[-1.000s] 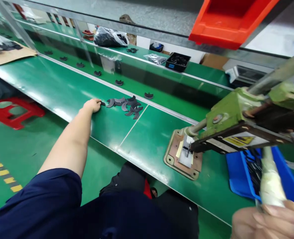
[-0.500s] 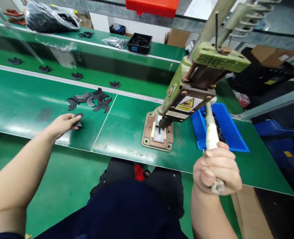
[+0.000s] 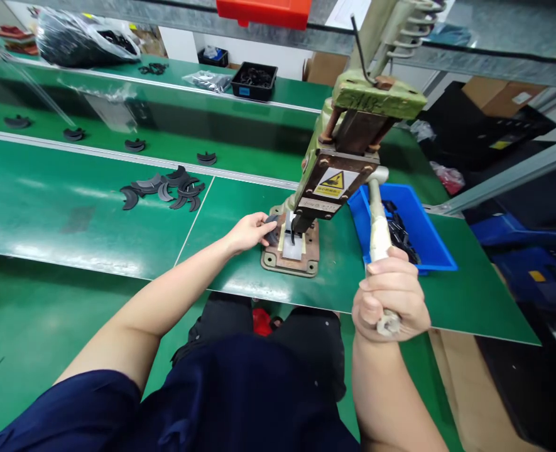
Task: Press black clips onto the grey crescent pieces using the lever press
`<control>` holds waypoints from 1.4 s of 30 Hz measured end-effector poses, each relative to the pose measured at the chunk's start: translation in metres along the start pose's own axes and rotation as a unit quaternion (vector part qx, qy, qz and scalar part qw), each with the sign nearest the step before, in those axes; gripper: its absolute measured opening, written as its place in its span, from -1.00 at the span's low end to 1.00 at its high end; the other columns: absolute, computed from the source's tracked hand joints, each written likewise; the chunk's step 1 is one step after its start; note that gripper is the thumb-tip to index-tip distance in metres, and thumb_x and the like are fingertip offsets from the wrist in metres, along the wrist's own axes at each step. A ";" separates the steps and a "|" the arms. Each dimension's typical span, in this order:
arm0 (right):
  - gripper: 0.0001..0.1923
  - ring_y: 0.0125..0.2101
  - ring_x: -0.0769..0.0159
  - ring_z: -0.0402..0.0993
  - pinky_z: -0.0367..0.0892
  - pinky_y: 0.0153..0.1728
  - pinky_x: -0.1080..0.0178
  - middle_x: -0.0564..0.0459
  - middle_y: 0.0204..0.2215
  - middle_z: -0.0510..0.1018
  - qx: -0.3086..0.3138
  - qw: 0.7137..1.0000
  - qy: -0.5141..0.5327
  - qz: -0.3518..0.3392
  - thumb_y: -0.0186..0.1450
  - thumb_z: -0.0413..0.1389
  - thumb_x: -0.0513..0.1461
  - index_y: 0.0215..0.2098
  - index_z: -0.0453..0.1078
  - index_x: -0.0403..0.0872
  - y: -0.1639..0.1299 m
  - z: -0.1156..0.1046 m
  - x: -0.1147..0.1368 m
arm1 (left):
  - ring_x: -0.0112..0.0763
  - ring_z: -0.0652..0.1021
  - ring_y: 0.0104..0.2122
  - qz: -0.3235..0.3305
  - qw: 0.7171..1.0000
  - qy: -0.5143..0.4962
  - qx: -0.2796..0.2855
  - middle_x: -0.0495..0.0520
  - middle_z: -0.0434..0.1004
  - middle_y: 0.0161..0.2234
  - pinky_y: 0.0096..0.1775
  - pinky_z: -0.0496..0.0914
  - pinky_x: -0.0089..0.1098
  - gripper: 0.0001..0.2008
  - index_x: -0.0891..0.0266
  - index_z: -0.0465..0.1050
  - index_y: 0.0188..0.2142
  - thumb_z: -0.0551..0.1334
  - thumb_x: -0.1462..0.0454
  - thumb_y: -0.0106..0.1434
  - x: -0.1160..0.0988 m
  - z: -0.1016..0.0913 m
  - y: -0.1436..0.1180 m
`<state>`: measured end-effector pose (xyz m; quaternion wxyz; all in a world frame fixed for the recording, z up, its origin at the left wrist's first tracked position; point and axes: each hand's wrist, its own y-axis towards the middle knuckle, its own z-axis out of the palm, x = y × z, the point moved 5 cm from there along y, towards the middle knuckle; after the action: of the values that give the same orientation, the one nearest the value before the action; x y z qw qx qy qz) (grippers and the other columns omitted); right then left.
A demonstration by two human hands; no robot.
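My left hand [image 3: 249,233] pinches a dark grey curved piece [image 3: 272,231] at the left side of the press base. My right hand [image 3: 391,295] is wrapped round the taped lever [image 3: 379,232] of the green hand press [image 3: 334,157]. Beneath the press ram, a small black part [image 3: 293,235] stands at the metal fixture [image 3: 293,250] on the base. A pile of similar dark curved pieces [image 3: 164,188] lies on the green bench to the left.
A blue bin [image 3: 435,242] holding black parts stands right of the press. Several curved parts [image 3: 135,145] sit spaced along the green strip behind the bench divider. Farther back are a black tray [image 3: 255,81] and a plastic bag [image 3: 82,37]. A metal shelf [image 3: 278,37] crosses overhead.
My left hand has carried the curved piece rightward from near the pile to the press base. My right hand keeps its hold on the lever. The whole view has shifted slightly.
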<state>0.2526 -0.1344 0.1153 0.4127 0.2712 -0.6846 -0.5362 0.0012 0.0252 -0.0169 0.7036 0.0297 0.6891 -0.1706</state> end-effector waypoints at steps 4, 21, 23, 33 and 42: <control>-0.71 -0.34 0.33 0.58 0.52 0.09 -0.14 0.26 -0.54 0.47 -0.007 1.000 -0.005 0.006 0.34 0.19 -0.11 -0.50 0.28 0.06 0.000 0.001 0.000 | -0.50 0.51 -0.55 0.009 0.999 0.043 0.000 0.02 0.59 -0.47 -0.48 0.38 -0.47 -0.65 0.25 0.44 -0.35 0.46 0.06 0.32 0.002 0.012 0.018; -0.69 -0.34 0.35 0.56 0.49 0.11 -0.09 0.24 -0.53 0.43 -0.018 1.000 0.007 0.008 0.35 0.19 -0.10 -0.51 0.27 0.03 -0.001 0.003 0.001 | -0.55 0.35 -0.60 -0.012 0.995 0.099 0.001 -0.07 0.43 -0.53 -0.56 0.22 -0.48 -0.66 0.22 0.42 -0.37 0.47 0.08 0.31 0.004 0.019 0.027; -0.68 -0.34 0.37 0.56 0.47 0.11 -0.09 0.24 -0.53 0.43 -0.022 1.000 0.011 0.007 0.36 0.18 -0.11 -0.51 0.27 0.01 0.000 0.003 0.001 | -0.55 0.35 -0.61 -0.021 0.995 0.100 0.003 -0.07 0.42 -0.53 -0.56 0.25 -0.47 -0.64 0.21 0.40 -0.39 0.48 0.08 0.31 0.003 0.018 0.026; -0.62 -0.36 0.38 0.55 0.47 0.08 -0.06 0.23 -0.57 0.44 -0.047 0.999 0.025 0.005 0.33 0.21 -0.13 -0.57 0.21 -0.01 -0.002 0.003 -0.001 | -0.48 0.47 -0.65 -0.088 0.987 0.128 0.048 0.00 0.48 -0.63 -0.59 0.31 -0.49 -0.58 0.22 0.43 -0.46 0.54 0.03 0.24 0.003 0.023 0.038; -0.63 -0.38 0.35 0.57 0.52 0.06 -0.12 0.23 -0.56 0.47 -0.007 1.000 -0.002 -0.003 0.35 0.21 -0.11 -0.55 0.23 0.01 -0.001 0.000 -0.001 | -0.43 0.61 -0.55 -0.057 0.993 0.064 0.077 0.06 0.61 -0.48 -0.54 0.45 -0.50 -0.60 0.25 0.42 -0.30 0.47 0.01 0.33 0.002 0.016 0.033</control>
<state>0.2537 -0.1336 0.1142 0.4120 0.2690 -0.6807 -0.5427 0.0260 0.0515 -0.0247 0.6430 0.0551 0.7182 -0.2603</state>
